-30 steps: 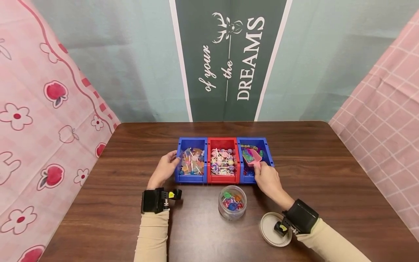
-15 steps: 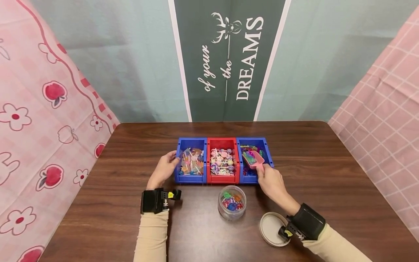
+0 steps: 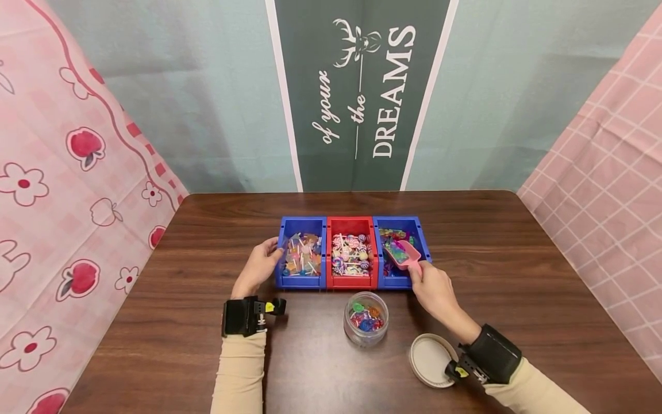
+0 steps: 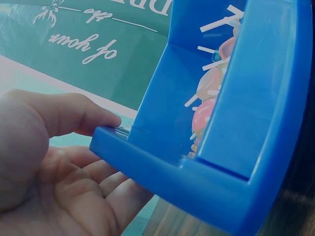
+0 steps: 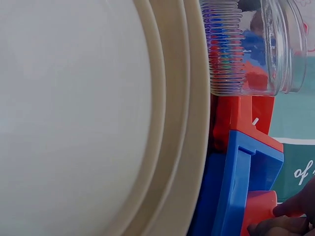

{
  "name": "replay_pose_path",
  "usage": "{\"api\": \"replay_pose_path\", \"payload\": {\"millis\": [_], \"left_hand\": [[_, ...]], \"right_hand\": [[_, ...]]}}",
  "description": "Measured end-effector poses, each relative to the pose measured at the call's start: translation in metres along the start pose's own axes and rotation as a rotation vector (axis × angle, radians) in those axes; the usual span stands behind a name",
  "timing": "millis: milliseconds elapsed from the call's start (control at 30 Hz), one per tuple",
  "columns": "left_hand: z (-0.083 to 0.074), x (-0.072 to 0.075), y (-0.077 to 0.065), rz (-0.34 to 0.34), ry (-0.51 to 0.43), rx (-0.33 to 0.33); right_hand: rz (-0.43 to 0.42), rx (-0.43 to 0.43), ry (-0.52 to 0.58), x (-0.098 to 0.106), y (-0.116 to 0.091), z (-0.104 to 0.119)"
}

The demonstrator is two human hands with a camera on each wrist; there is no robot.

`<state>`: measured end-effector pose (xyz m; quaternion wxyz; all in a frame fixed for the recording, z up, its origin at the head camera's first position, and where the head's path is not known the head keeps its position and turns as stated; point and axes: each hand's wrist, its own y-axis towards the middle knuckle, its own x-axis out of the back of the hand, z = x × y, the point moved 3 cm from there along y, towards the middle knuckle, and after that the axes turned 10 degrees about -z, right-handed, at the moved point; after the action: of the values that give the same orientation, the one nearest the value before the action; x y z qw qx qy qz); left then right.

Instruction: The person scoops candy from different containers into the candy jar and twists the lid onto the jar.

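Note:
My left hand (image 3: pixel 257 269) grips the side wall of the left blue bin (image 3: pixel 301 282), thumb on the rim and fingers below outside, as the left wrist view shows. Small lollipops (image 4: pixel 203 115) lie in that bin. With my right hand (image 3: pixel 433 292) I hold a pink scoop (image 3: pixel 410 262) by its handle over the right blue bin (image 3: pixel 394 283). Shiny multicoloured pieces (image 3: pixel 397 251) fill part of the scoop; more lie in the bin beneath. In the right wrist view only some fingers (image 5: pixel 290 209) show at the edge, beside the scoop.
Between the blue bins stands a red bin (image 3: pixel 352 282) of striped lollipops. In front is an uncovered clear jar (image 3: pixel 366 340) holding colourful lollipops. A round cream-rimmed lid (image 3: pixel 429 359) lies on the wooden table (image 3: pixel 176 322) near my right wrist, filling much of the right wrist view.
My right hand has shifted slightly right and toward me, drawing the loaded scoop back across the right bin. My left hand has stayed on the left bin.

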<state>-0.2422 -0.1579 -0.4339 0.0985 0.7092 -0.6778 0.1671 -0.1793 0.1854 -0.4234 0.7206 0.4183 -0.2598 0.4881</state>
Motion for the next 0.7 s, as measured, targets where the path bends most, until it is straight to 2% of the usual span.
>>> {"api": "replay_pose_path", "payload": {"millis": [533,700], "left_hand": [[-0.0018,0.0010,0.0000,-0.002,-0.002,-0.006],[-0.0018,0.0008,-0.0007,-0.001,0.003,0.003]], "right_hand": [[0.011,-0.021,0.034,0.0020,-0.0015,-0.0038],[0.019,-0.004,0.036,0.0050,-0.0013,-0.0061]]}}
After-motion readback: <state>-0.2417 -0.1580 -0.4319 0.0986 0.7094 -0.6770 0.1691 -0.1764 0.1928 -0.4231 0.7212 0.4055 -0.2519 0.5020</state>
